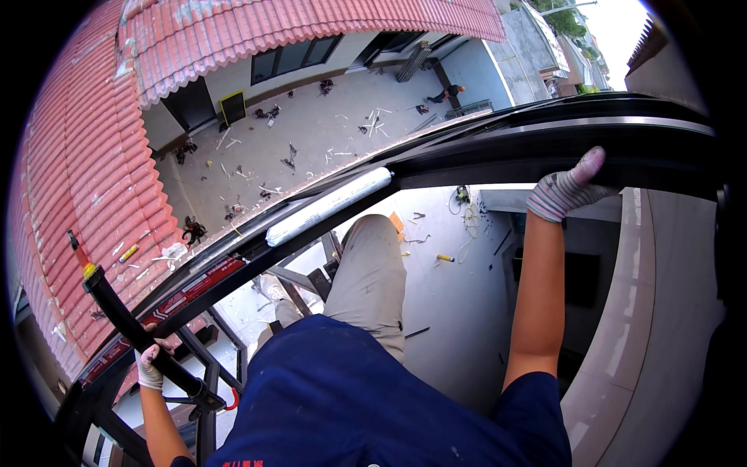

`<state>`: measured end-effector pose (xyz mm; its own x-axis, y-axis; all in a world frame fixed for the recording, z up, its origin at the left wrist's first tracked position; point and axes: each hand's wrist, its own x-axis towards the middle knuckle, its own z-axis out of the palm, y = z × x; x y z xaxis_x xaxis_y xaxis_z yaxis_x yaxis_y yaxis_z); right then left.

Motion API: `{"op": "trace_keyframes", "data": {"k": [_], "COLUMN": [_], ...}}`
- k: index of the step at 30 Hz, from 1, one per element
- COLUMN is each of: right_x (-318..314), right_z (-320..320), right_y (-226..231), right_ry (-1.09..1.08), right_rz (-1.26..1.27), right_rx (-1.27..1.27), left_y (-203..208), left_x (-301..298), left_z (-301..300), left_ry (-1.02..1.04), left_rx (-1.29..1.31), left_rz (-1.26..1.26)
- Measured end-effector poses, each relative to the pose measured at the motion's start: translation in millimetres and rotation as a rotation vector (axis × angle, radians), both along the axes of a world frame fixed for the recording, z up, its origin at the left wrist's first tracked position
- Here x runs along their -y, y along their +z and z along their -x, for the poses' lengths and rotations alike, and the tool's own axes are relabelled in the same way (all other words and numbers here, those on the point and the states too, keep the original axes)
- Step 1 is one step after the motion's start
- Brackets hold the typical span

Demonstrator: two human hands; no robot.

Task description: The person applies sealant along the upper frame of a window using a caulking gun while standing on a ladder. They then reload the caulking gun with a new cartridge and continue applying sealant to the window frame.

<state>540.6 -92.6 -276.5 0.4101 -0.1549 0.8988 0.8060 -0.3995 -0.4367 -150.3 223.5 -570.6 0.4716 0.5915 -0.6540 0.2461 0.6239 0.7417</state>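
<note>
My left hand (151, 369), in a striped work glove, is closed around the black barrel of a caulking gun (124, 315). The gun's nozzle tip points up and away at the far left. My right hand (572, 189), gloved alike, grips the black metal window frame (482, 152), thumb lying on its face and fingers partly hidden. Between the hands, a white sausage-shaped sealant pack (331, 206) rests lengthwise on the frame. Red printed film (194, 288) covers part of the frame nearer my left hand.
Below the frame, a red tiled roof (85, 179) slopes beside a courtyard (264, 167) strewn with scraps and tools; a person (447, 94) is there. A yellow tube (129, 253) lies on the roof. Inside, a pale floor (443, 311) lies far beneath my legs, with cords and a yellow tube.
</note>
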Motion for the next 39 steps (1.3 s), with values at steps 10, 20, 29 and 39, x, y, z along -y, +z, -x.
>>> {"op": "trace_keyframes", "data": {"k": [10,20,29,39], "right_x": [17,16,4,1], "right_z": [-13,-5,4,5], "right_y": [-3,-8,-4,-4], "right_ry": [0.006,-0.02,-0.057,-0.062], "right_rz": [-0.028,-0.092,-0.041,-0.04], "right_rx": [-0.031,-0.067,-0.055,-0.045], "left_y": [-4,6,-3,1], "left_x": [-1,0,-4,-4], "left_z": [5,-4,6,3], "left_ry": [0.033,0.013,-0.009,-0.009], "left_rx": [0.008,0.052,0.046,0.039], "left_rz": [0.03,0.026,0.054,0.061]}}
